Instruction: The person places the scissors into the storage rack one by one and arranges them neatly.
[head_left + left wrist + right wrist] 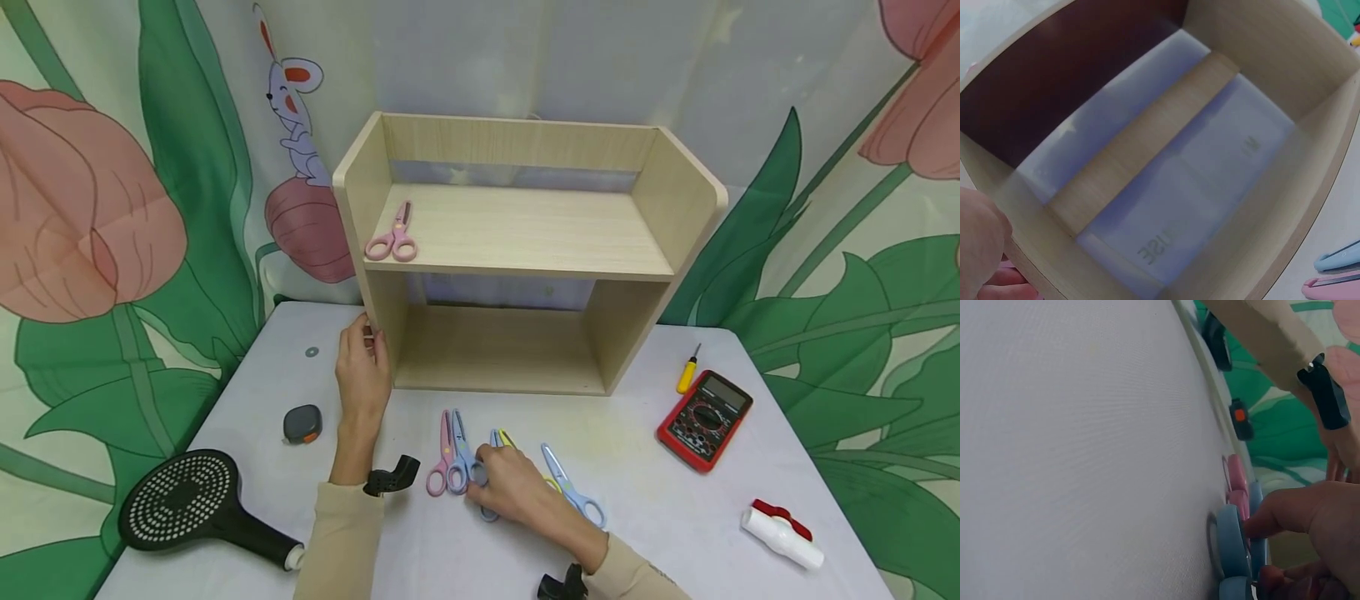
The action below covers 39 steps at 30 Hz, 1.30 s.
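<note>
My left hand is at the outer left side of a pale wooden shelf unit, fingers bent beside its panel. In the left wrist view part of that hand shows by the panel edge; whether it pinches anything is hidden. With my right hand I pinch the handle of blue scissors low over the table, and the thumb meets a blue handle in the right wrist view. Just left lie pink scissors and another blue pair. Yellow-green scissors are partly covered by the hand.
Further blue scissors lie right of the hand. Pink scissors rest on the upper shelf. A black shower head, tape measure and washer are left; a red multimeter, yellow screwdriver and white valve are right.
</note>
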### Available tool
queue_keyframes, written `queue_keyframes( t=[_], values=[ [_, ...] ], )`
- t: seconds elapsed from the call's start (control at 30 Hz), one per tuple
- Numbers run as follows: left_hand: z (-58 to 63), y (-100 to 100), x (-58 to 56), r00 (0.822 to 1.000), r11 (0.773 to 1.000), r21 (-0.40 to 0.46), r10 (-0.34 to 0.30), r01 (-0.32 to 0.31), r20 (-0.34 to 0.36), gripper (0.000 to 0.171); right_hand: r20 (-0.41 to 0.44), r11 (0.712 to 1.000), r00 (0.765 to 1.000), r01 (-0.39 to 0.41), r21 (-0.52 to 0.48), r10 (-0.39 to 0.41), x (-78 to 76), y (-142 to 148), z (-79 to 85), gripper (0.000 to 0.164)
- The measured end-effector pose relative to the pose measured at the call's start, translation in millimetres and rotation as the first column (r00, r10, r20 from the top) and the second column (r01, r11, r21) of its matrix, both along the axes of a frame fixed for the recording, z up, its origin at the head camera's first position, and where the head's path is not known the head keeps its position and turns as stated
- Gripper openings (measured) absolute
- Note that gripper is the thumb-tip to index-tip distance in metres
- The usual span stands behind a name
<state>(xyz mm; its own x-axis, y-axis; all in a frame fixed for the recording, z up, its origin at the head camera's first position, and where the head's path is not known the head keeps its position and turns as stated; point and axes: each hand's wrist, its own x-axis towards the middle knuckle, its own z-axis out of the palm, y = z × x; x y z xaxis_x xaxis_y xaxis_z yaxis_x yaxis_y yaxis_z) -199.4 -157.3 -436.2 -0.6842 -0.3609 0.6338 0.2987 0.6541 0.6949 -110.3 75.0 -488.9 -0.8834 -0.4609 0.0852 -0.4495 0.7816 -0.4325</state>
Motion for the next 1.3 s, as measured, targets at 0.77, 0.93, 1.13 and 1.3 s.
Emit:
queue_keyframes(
  t=[0.77,0.93,1.13,1.3],
  values=[
    [0.3,-0.3,0.3,1.0,1.0,0.003,-0.015,0.015,0.016,0.035,-0.205,0.966,0.979,-0.075,-0.246,0.024,-4.3,7.5,61.1,0.036],
    [0.1,-0.2,0.5,1.0,1.0,0.01,-0.01,0.01,0.018,0.035,-0.399,0.949,0.916,-0.165,-0.268,0.046,-14.0,5.5,106.4,0.035],
    [-0.1,-0.9,-0.2,1.0,1.0,0.005,-0.009,0.009,0.004,0.035,-0.5,0.934,0.866,-0.189,-0.302,0.013,-38.1,-1.5,159.1,0.032],
    [-0.8,-1.1,-0.5,1.0,1.0,0.001,-0.004,0.004,-0.005,0.034,-0.468,0.942,0.883,-0.125,-0.312,-0.038,-63.3,-7.6,198.4,0.033]
  ],
)
